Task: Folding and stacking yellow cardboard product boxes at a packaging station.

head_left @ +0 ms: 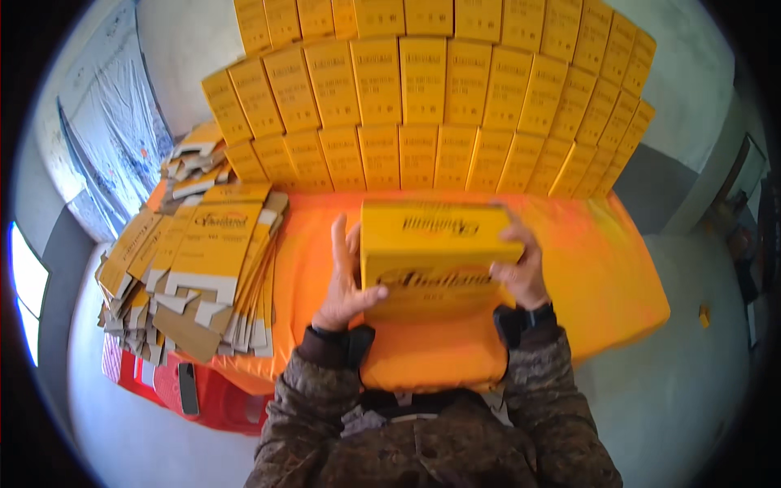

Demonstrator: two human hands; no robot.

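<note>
Sitting between both hands, left hand (343,281) and right hand (521,264): yellow box (431,256).

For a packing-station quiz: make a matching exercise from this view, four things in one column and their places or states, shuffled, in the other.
Things:
1. yellow box
2. flat carton blanks
3. stacked boxes
4. orange cloth

Places or states:
A. piled in rows against the back wall
B. held between left hand and right hand
C. heaped unfolded at the table's left end
D. spread over the tabletop

Pairs: 1-B, 2-C, 3-A, 4-D
</note>
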